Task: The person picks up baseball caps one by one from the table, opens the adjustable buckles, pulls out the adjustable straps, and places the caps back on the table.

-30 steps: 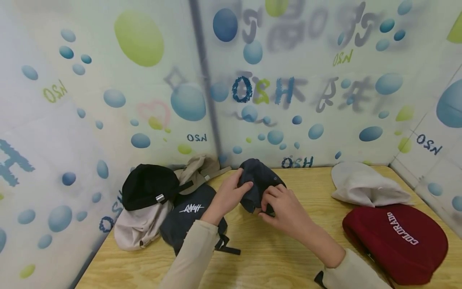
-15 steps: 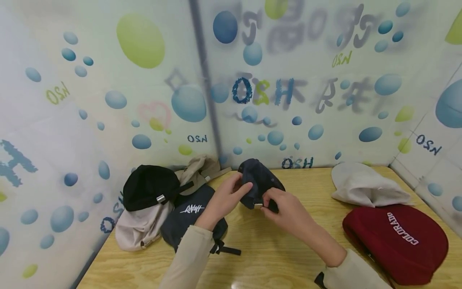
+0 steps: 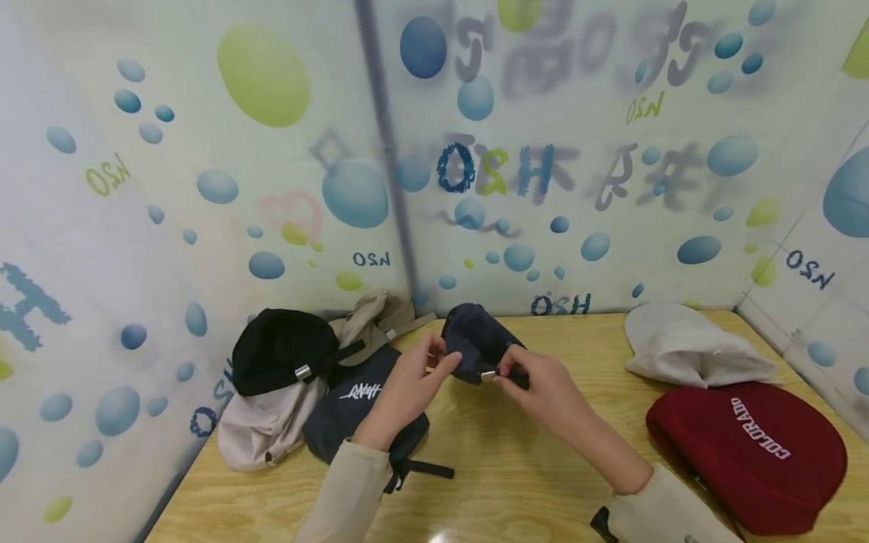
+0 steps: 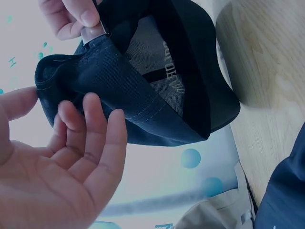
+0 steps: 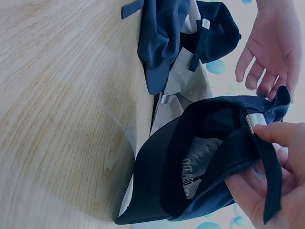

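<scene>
A navy baseball cap [image 3: 475, 339] hangs above the table in the middle of the head view. My right hand [image 3: 546, 388] pinches its back strap [image 5: 270, 176] beside the silver buckle [image 5: 255, 121], thumb at the buckle and the strap's loose end dangling. At the cap's left side is my left hand [image 3: 414, 381], its fingers loosely bent and spread, thumb tip [image 4: 24, 101] right at the cap's edge. The left wrist view shows the fingertips in front of the cloth. Both wrist views look into the cap's open underside, where a mesh lining [image 4: 155, 62] shows.
On the left lie a black cap [image 3: 281, 351], a pale cap [image 3: 261, 430], a beige cap [image 3: 376, 320] and a dark lettered cap [image 3: 333, 430]. A white cap [image 3: 692, 343] and a dark red cap [image 3: 747, 452] lie on the right of the wooden table [image 3: 502, 483]. Printed sheets [image 3: 577, 249] wall the back and sides.
My left hand has loosened from the cap and shifted left and slightly down. The cap has dipped a little, and its silver buckle has come into view beside my right fingers.
</scene>
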A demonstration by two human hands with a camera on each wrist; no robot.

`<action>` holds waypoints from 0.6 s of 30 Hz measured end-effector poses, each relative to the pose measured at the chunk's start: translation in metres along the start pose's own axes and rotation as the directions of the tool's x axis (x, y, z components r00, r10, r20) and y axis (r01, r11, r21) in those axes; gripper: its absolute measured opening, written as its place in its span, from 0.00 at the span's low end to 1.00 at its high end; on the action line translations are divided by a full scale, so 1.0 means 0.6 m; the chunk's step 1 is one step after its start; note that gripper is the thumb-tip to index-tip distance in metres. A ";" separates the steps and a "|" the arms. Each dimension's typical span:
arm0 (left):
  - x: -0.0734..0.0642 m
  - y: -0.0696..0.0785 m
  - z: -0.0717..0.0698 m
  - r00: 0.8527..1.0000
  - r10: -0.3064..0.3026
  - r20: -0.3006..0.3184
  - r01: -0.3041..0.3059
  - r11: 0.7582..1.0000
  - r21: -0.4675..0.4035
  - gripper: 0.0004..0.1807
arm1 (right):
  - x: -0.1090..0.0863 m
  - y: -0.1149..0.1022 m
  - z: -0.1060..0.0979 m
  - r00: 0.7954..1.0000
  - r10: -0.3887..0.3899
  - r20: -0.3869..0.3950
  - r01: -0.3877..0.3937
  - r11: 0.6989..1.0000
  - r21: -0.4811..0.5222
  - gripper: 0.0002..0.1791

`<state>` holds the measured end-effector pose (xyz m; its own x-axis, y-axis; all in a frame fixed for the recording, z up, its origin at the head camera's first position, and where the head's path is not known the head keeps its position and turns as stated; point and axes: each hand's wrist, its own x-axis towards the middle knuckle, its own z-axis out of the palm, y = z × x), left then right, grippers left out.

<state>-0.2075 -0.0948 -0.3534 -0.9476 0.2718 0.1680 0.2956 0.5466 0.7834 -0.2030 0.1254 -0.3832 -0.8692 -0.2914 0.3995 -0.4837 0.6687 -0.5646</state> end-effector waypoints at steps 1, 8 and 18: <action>-0.002 0.000 0.000 1.000 -0.004 0.003 0.004 1.000 0.010 0.14 | 0.001 0.000 0.000 1.000 0.002 -0.005 -0.002 1.000 0.002 0.09; -0.010 0.001 0.007 0.996 0.029 0.088 -0.035 0.997 0.063 0.15 | 0.003 0.000 -0.002 0.999 0.012 -0.043 -0.010 0.999 0.033 0.08; -0.004 0.000 0.023 0.994 0.060 0.095 -0.064 0.997 0.046 0.08 | 0.002 -0.001 -0.002 0.998 0.065 -0.025 -0.060 0.989 0.139 0.07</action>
<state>-0.2032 -0.0842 -0.3620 -0.9124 0.3783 0.1565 0.3612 0.5641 0.7425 -0.2037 0.1254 -0.3816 -0.8957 -0.2302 0.3803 -0.4398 0.5839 -0.6823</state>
